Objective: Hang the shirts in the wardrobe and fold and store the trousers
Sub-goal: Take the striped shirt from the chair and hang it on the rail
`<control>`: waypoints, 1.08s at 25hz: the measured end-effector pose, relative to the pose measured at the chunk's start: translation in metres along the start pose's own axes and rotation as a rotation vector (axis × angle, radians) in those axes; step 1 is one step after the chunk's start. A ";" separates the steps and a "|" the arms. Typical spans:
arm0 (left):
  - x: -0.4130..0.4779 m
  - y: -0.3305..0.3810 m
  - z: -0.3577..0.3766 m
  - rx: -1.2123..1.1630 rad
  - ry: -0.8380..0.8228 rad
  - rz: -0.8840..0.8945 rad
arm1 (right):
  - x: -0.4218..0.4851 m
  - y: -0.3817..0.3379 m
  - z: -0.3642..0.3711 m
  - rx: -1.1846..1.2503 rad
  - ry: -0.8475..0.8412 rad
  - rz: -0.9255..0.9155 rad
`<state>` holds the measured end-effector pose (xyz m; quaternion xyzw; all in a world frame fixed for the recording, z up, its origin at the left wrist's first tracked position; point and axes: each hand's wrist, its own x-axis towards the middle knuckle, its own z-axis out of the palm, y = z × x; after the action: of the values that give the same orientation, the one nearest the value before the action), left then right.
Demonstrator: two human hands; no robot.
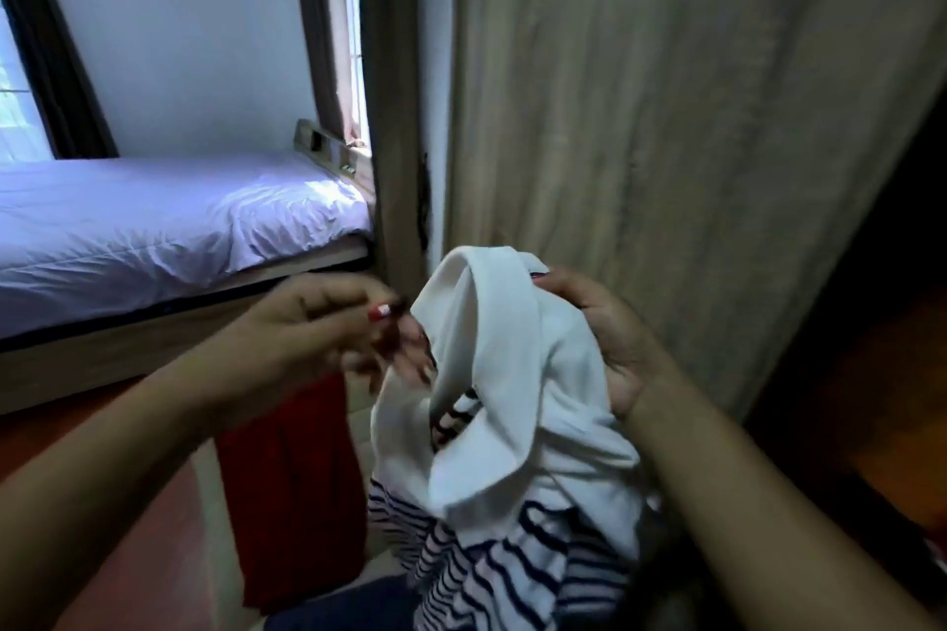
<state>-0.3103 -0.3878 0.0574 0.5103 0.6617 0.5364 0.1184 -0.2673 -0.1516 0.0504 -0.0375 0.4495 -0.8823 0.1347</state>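
One striped shirt (pixel 512 425), collar uppermost, just right of the bed (pixel 153 220): right hand (pixel 610 338) grips the collar, left hand (pixel 317 323) blurred, fingers curled beside it, hold uncertain; risk: one-sided grip lets the shirt slide floorward.

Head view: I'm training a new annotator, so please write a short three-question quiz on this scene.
1. True or false: the striped shirt already hangs on a hanger.
2. What stands at the left of the picture? A) a bed B) a desk C) a sink
3. Short answer: what grips the shirt's white top, beside the beige curtain?

Key
1. False: it is held up in the air.
2. A
3. The right hand
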 end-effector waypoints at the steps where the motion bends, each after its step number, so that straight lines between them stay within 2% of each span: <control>1: 0.007 -0.002 0.012 0.045 0.156 0.059 | -0.031 -0.006 -0.004 -0.004 0.039 -0.032; 2: 0.017 -0.007 0.030 0.194 0.238 0.081 | -0.057 -0.011 -0.006 -0.058 0.094 -0.055; 3: 0.023 -0.014 0.055 0.314 0.225 0.110 | -0.078 -0.014 -0.004 -0.089 0.128 -0.068; 8: 0.036 -0.055 0.223 0.402 0.023 0.298 | -0.215 -0.034 -0.014 -0.200 0.316 -0.306; 10: 0.052 -0.051 0.259 0.436 -0.007 0.326 | -0.269 -0.042 -0.024 -0.282 0.474 -0.416; 11: 0.061 -0.051 0.263 0.512 -0.005 0.402 | -0.289 -0.043 -0.028 -0.265 0.527 -0.444; 12: 0.072 -0.043 0.269 0.490 -0.056 0.470 | -0.312 -0.044 -0.030 -0.263 0.581 -0.480; 14: 0.098 -0.020 0.272 0.406 -0.085 0.426 | -0.354 -0.049 -0.030 -0.372 0.728 -0.563; 16: 0.125 0.002 0.273 0.338 -0.029 0.454 | -0.384 -0.054 -0.032 -0.573 0.945 -0.609; 20: 0.177 0.059 0.298 0.276 0.004 0.569 | -0.427 -0.070 -0.052 -0.958 1.307 -0.552; 25: 0.205 0.129 0.329 0.301 -0.015 0.707 | -0.468 -0.111 -0.102 -0.988 1.649 -0.626; 27: 0.207 0.142 0.336 0.398 -0.055 0.809 | -0.485 -0.131 -0.127 -1.262 1.908 -0.591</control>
<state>-0.0890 -0.0374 0.1232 0.7549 0.4957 0.3882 -0.1837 0.1482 0.1529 0.1070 0.4741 0.6986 -0.1720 -0.5075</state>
